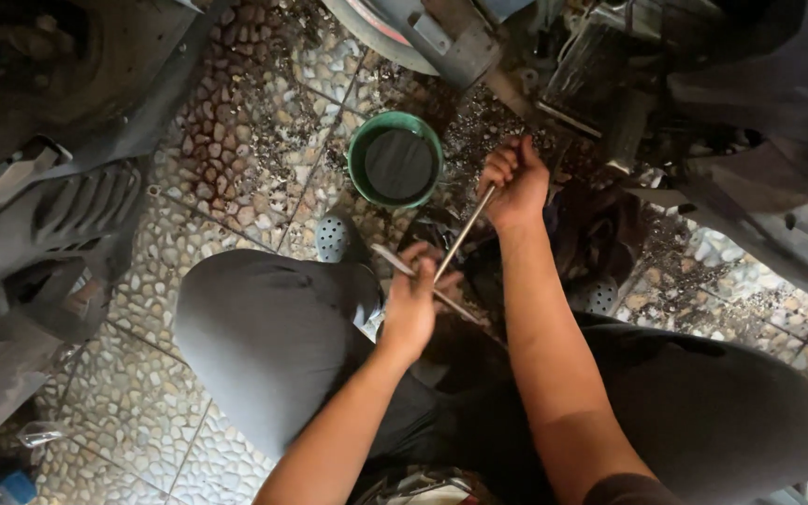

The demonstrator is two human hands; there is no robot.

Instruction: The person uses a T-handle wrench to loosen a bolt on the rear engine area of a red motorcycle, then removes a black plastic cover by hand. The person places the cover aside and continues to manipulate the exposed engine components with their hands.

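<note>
there, a round green bowl (395,160) sat on pebbled floor (236,159); your right hand (514,182) gripped a thin metal rod (465,234), your left hand (413,299) clasped another rod (395,261)

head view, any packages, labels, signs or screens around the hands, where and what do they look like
No packages, labels, signs or screens can be made out.
Nearest container: round green plastic tub with dark contents, on the pebble-pattern tiled floor beyond the hands, unlabelled.
Left hand and right hand hold thin metal rods, plain, no markings.
Small blue object, bottom left corner, too blurred to identify.
</note>
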